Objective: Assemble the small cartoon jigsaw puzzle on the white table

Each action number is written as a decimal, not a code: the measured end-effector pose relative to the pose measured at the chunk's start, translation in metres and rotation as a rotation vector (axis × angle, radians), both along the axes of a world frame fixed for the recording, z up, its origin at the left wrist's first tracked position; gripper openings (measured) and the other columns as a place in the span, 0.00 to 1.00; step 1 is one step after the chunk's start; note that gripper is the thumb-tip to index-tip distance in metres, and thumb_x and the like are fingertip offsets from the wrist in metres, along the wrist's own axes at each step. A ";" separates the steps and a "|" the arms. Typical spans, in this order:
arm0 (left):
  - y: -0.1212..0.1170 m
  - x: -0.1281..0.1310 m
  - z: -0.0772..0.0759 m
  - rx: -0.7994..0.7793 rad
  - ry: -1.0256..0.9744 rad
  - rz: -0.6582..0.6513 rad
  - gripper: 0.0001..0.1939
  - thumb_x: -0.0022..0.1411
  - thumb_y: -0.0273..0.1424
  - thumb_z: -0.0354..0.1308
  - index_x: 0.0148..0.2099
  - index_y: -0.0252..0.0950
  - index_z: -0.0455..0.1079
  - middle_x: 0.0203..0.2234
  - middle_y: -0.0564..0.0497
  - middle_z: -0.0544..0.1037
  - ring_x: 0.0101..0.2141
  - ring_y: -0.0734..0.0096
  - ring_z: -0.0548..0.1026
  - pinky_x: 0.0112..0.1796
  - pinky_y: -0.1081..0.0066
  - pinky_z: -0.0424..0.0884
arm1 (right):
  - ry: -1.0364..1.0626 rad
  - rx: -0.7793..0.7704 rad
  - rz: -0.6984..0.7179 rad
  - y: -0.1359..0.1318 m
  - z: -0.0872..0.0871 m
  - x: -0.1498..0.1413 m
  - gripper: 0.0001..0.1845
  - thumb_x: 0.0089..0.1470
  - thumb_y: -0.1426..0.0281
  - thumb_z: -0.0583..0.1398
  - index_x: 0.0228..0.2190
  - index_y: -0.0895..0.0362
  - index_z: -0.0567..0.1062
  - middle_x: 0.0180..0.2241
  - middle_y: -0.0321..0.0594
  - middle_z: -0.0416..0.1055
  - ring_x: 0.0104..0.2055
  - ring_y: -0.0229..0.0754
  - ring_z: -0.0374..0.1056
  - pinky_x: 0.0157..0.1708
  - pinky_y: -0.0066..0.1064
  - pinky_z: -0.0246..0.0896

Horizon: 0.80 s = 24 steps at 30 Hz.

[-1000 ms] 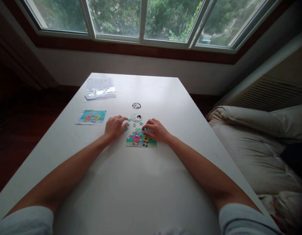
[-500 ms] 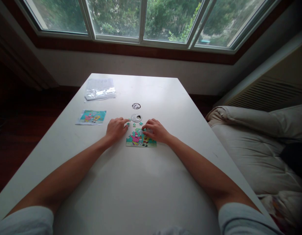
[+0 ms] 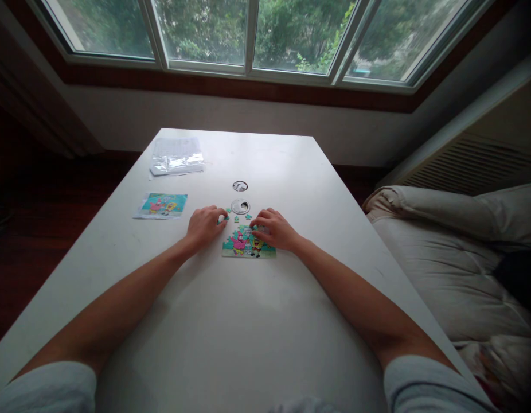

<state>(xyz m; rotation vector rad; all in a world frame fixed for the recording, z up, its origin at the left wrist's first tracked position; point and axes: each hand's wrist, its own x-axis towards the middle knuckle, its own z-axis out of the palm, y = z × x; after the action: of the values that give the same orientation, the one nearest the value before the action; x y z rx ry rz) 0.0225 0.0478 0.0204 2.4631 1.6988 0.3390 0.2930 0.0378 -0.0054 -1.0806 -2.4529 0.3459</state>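
Observation:
A partly joined cartoon jigsaw puzzle (image 3: 239,246) lies flat on the white table, its upper edge uneven. My left hand (image 3: 206,223) is at its upper left, thumb and index finger closed around a small green puzzle piece (image 3: 223,218). Several loose pieces lie just above the puzzle, among them one green piece (image 3: 237,219) and another (image 3: 249,217) close to my right fingers. My right hand (image 3: 273,229) rests over the puzzle's upper right part and hides some of it. Its thumb and index finger are apart, with nothing visible between them.
Behind the loose pieces lie a round silvery disc (image 3: 240,206) and a smaller round item (image 3: 239,186). A matching picture sheet (image 3: 164,205) is on the left, with a clear plastic bag over papers (image 3: 177,156) farther back. A padded beige seat (image 3: 441,258) stands beside the table (image 3: 265,321).
My left index finger has curled in toward the thumb, closing on the small piece. My right hand has stayed almost still on the puzzle.

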 end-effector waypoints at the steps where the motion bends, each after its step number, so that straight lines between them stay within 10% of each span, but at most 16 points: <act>1: 0.000 0.000 0.000 -0.012 -0.013 -0.004 0.14 0.65 0.35 0.55 0.50 0.43 0.78 0.37 0.49 0.80 0.38 0.63 0.76 0.42 0.66 0.66 | -0.001 -0.001 0.000 0.000 0.000 0.000 0.13 0.62 0.59 0.63 0.44 0.51 0.80 0.42 0.45 0.73 0.45 0.49 0.64 0.48 0.42 0.58; 24: 0.001 -0.008 0.009 -0.190 -0.316 -0.033 0.10 0.58 0.36 0.59 0.39 0.39 0.77 0.33 0.52 0.82 0.34 0.67 0.77 0.36 0.69 0.68 | -0.006 0.000 -0.002 -0.005 0.004 -0.002 0.13 0.62 0.58 0.62 0.43 0.52 0.80 0.42 0.45 0.73 0.45 0.48 0.64 0.48 0.41 0.58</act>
<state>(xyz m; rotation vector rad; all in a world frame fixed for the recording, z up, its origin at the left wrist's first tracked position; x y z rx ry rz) 0.0149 0.0484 0.0296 2.1653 1.4858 0.5066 0.2912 0.0330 -0.0012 -1.0852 -2.4575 0.3418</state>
